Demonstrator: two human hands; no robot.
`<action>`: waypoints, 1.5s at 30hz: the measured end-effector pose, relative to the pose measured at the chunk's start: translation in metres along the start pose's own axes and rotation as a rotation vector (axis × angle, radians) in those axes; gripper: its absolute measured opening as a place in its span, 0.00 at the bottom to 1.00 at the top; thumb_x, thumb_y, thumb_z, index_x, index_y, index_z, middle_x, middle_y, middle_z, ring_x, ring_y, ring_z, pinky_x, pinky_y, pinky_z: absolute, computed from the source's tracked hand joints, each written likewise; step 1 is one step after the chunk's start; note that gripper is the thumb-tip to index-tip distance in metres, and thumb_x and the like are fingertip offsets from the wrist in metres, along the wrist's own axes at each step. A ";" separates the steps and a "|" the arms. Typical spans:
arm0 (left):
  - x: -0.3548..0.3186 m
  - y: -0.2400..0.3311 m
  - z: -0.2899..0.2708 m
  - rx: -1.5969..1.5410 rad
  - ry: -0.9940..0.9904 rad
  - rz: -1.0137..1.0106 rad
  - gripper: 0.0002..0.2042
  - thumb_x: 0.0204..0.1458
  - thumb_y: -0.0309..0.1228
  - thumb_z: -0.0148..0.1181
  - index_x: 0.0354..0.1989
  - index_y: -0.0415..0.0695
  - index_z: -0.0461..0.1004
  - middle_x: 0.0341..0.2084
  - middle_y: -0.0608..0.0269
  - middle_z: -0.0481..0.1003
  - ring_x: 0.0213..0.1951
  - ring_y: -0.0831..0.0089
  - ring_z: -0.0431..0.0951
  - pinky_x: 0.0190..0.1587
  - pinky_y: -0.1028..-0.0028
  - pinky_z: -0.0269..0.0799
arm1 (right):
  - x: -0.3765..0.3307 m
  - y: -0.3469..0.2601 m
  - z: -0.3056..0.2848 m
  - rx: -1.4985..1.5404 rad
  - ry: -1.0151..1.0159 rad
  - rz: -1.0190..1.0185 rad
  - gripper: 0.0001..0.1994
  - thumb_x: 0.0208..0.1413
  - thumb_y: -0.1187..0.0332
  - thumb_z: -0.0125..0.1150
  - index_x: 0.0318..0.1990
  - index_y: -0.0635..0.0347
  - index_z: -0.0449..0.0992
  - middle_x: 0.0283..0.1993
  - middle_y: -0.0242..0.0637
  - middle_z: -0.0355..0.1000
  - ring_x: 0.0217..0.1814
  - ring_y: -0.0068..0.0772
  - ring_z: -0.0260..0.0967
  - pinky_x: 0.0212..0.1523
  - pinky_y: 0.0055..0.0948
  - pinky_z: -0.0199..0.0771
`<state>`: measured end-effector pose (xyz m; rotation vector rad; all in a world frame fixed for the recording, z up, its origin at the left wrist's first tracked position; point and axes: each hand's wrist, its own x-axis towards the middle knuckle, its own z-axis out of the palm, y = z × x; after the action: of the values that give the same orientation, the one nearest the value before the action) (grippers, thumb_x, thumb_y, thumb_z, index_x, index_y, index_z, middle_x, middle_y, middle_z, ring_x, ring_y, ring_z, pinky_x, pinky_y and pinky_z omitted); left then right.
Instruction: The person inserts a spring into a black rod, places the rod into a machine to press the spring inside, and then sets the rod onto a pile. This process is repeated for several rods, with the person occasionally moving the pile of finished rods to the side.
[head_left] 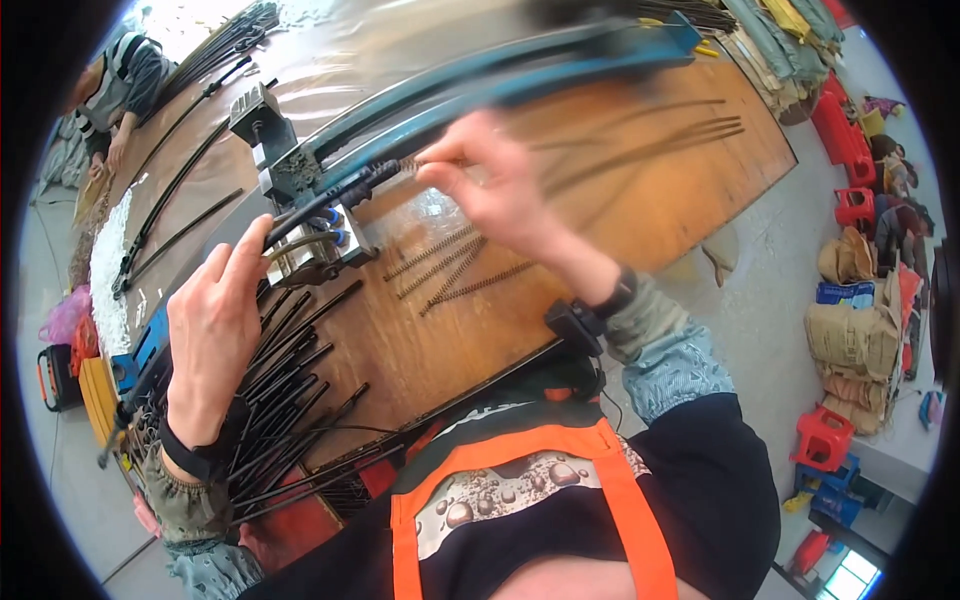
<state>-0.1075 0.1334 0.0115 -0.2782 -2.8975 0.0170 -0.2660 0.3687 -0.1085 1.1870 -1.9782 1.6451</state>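
Observation:
My left hand (215, 325) is closed around a black tube (345, 190), which slants up to the right across a metal clamp fixture (300, 255). At the tube's upper end, my right hand (485, 180) pinches a thin coil spring (408, 166). The spring meets the tube's mouth; how far inside it reaches is hidden. Motion blurs the right hand a little. Several loose long springs (435, 262) lie on the wooden table below it. Beside my left hand is a bundle of black rods (290, 375).
A long blue metal rail (470, 95) runs from the fixture across the wooden table (640, 190). At the far left another person's hand (120, 150) is near more black rods (185, 200). Red stools (825, 437) and sacks (855, 330) stand on the right-hand floor.

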 end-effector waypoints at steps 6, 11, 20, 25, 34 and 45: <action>-0.011 -0.003 0.000 0.006 0.009 -0.006 0.16 0.53 0.24 0.58 0.51 0.46 0.71 0.23 0.55 0.67 0.25 0.56 0.72 0.27 0.63 0.68 | 0.004 -0.009 -0.009 0.143 -0.125 0.168 0.07 0.56 0.66 0.64 0.36 0.60 0.78 0.27 0.32 0.72 0.30 0.27 0.66 0.33 0.26 0.67; -0.022 -0.008 0.008 -0.069 -0.169 -0.042 0.10 0.54 0.27 0.59 0.45 0.45 0.72 0.23 0.56 0.68 0.25 0.58 0.73 0.26 0.63 0.68 | 0.000 -0.001 -0.003 0.013 -0.065 -0.222 0.07 0.56 0.66 0.64 0.35 0.60 0.78 0.26 0.33 0.70 0.29 0.29 0.66 0.31 0.27 0.66; -0.017 0.007 0.008 0.067 -0.051 0.012 0.07 0.53 0.29 0.60 0.39 0.44 0.72 0.23 0.59 0.69 0.26 0.57 0.73 0.27 0.63 0.69 | -0.019 -0.013 0.005 0.409 -0.559 0.631 0.06 0.50 0.67 0.67 0.32 0.57 0.77 0.24 0.31 0.71 0.27 0.33 0.66 0.28 0.31 0.67; -0.019 0.010 0.009 -0.047 -0.100 0.034 0.09 0.52 0.25 0.60 0.41 0.43 0.73 0.24 0.58 0.70 0.28 0.58 0.73 0.29 0.63 0.69 | -0.012 -0.017 0.010 0.023 -0.110 -0.277 0.06 0.51 0.72 0.66 0.37 0.59 0.79 0.22 0.28 0.69 0.24 0.27 0.64 0.23 0.27 0.61; -0.010 0.007 0.010 -0.124 0.103 0.080 0.13 0.51 0.20 0.58 0.46 0.41 0.73 0.24 0.55 0.69 0.28 0.58 0.73 0.31 0.63 0.70 | -0.019 0.027 -0.008 -0.310 0.050 -0.410 0.15 0.49 0.78 0.62 0.46 0.56 0.78 0.30 0.31 0.75 0.28 0.29 0.70 0.27 0.29 0.67; -0.027 -0.092 -0.052 -0.064 0.455 -0.141 0.10 0.56 0.26 0.59 0.45 0.36 0.76 0.34 0.50 0.78 0.33 0.60 0.78 0.36 0.71 0.71 | 0.077 0.027 0.070 0.133 -0.222 0.114 0.08 0.56 0.68 0.64 0.41 0.58 0.80 0.28 0.32 0.77 0.27 0.19 0.70 0.29 0.21 0.68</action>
<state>-0.0872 0.0376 0.0594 -0.0731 -2.4598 -0.1447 -0.3147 0.2743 -0.0938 1.3824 -2.1325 1.7932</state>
